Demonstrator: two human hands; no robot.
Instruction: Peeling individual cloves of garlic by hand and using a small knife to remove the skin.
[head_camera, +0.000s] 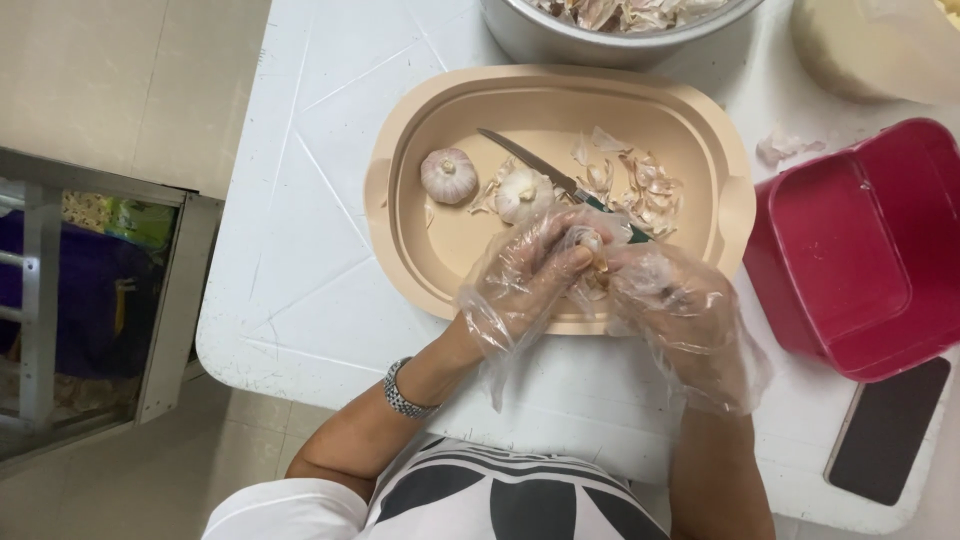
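Observation:
Both my hands wear loose clear plastic gloves and meet over the near rim of a beige oval tray (400, 230). My left hand (525, 280) and my right hand (665, 300) pinch a small garlic clove (593, 243) between their fingertips. A whole garlic bulb (449, 175) lies in the tray's left part. Beside it sits a partly peeled bulb (524, 194). A knife (540, 170) lies diagonally across the tray, its handle end under my fingers. Papery garlic skins (648, 190) are heaped on the right of the tray.
A metal bowl (540, 40) with garlic skins stands beyond the tray. A red square container (860, 250) sits at the right, a dark flat phone-like slab (885, 430) near it, a pale bag (870, 45) at top right. The white table's edge (215, 330) drops to the floor at left.

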